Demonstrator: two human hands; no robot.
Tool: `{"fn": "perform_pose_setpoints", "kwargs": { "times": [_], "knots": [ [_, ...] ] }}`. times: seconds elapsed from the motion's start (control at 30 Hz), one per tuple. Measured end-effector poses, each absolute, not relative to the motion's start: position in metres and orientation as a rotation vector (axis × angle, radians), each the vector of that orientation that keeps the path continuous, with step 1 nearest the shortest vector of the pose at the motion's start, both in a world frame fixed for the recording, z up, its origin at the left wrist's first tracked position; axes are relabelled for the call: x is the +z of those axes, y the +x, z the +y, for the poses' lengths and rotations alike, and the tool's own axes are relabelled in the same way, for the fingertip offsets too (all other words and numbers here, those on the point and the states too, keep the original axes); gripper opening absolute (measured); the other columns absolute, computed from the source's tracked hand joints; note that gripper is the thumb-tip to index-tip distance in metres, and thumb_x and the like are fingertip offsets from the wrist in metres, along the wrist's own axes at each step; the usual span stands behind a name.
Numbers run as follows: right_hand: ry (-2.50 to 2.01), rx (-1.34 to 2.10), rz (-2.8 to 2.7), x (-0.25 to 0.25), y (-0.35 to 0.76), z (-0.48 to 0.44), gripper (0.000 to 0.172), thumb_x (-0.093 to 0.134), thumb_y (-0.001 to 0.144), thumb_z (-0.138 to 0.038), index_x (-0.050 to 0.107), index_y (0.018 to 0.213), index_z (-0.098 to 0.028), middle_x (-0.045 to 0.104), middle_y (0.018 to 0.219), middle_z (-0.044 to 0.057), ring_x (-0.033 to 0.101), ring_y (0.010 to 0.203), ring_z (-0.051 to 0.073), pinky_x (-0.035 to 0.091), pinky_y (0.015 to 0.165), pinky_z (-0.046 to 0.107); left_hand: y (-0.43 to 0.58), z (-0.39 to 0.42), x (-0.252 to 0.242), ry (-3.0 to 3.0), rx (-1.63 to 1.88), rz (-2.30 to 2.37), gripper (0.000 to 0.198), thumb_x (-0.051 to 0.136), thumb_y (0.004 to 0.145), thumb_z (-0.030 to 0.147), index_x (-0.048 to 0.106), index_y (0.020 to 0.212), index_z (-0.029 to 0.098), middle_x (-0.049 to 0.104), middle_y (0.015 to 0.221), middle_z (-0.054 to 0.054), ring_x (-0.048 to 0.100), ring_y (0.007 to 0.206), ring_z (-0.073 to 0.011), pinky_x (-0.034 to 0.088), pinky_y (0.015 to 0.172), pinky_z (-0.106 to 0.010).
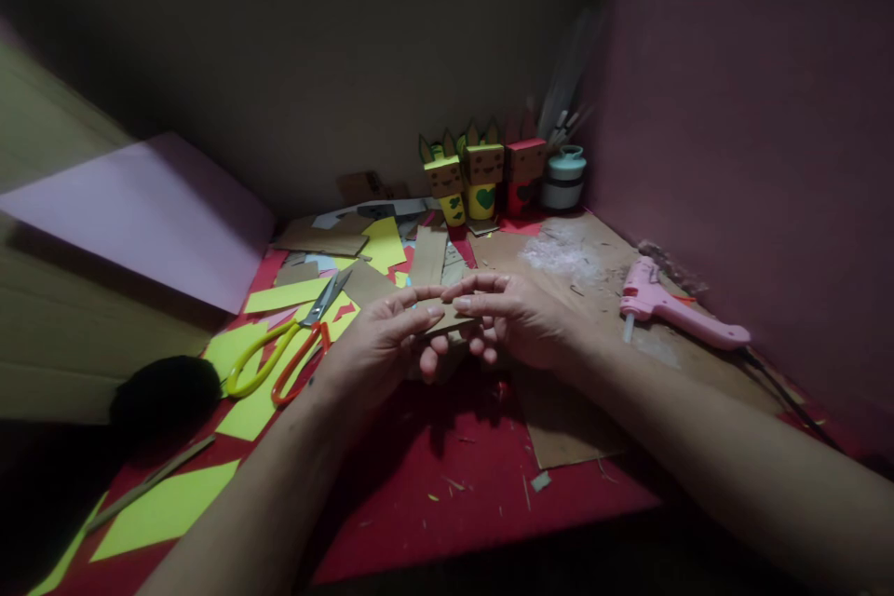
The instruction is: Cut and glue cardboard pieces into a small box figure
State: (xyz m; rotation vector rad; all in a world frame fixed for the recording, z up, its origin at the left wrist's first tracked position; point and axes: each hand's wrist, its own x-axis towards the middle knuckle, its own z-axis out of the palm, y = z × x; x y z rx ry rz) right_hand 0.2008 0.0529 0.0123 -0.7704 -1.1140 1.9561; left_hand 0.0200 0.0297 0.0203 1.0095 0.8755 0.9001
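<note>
My left hand (381, 345) and my right hand (513, 317) meet over the middle of the red work surface (433, 494). Together they pinch a small flat piece of brown cardboard (447, 318) between thumbs and fingers. The piece is mostly hidden by the fingers. Both hands have their fingers closed on its edges. A brown cardboard sheet (565, 419) lies under my right wrist.
Scissors (290, 349) with yellow and orange handles lie left of my hands on yellow paper scraps (164, 507). A pink glue gun (670, 307) rests at the right. Three small box figures (483, 175) and a jar (562, 177) stand at the back. A pink sheet (146, 214) leans at left.
</note>
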Motion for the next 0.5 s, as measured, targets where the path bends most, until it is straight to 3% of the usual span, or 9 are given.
{"fn": "perform_pose_setpoints", "kwargs": {
  "times": [0.13, 0.27, 0.4, 0.5],
  "knots": [
    [-0.841, 1.928, -1.069, 0.0128, 0.1998, 0.0528, 0.024, 0.077, 0.064, -0.017, 0.064, 0.085, -0.017, 0.061, 0.054, -0.001, 0.052, 0.041, 0.009, 0.036, 0.034, 0.017, 0.0215, 0.0291, 0.0199, 1.000, 0.898, 0.823, 0.030, 0.064, 0.087, 0.026, 0.063, 0.114, 0.011, 0.064, 0.062, -0.004, 0.056, 0.046, -0.0118, 0.047, 0.048, -0.024],
    [-0.853, 1.928, -1.039, 0.0127, 0.1993, 0.0543, 0.025, 0.076, 0.063, -0.014, 0.065, 0.085, -0.017, 0.061, 0.053, -0.001, 0.048, 0.040, 0.007, 0.034, 0.036, 0.017, 0.0215, 0.0278, 0.0214, 1.004, 0.868, 0.850, 0.039, 0.065, 0.089, 0.038, 0.067, 0.117, 0.011, 0.067, 0.069, -0.007, 0.058, 0.052, -0.0129, 0.047, 0.050, -0.025],
    [-0.844, 1.900, -1.050, 0.0126, 0.1994, 0.0532, 0.024, 0.078, 0.063, -0.017, 0.063, 0.082, -0.017, 0.058, 0.050, -0.004, 0.046, 0.038, 0.007, 0.033, 0.034, 0.016, 0.0221, 0.0281, 0.0208, 0.988, 0.879, 0.831, 0.043, 0.073, 0.082, 0.027, 0.066, 0.123, 0.014, 0.066, 0.065, -0.004, 0.057, 0.049, -0.0120, 0.048, 0.051, -0.025],
    [-0.788, 1.973, -1.131, 0.0116, 0.1991, 0.0510, 0.028, 0.078, 0.068, -0.025, 0.061, 0.089, -0.018, 0.067, 0.058, 0.001, 0.053, 0.041, 0.009, 0.038, 0.035, 0.017, 0.0236, 0.0282, 0.0185, 1.034, 0.854, 0.789, 0.039, 0.069, 0.085, 0.027, 0.068, 0.121, 0.012, 0.066, 0.062, -0.005, 0.060, 0.052, -0.0137, 0.048, 0.052, -0.025]
  ]
}}
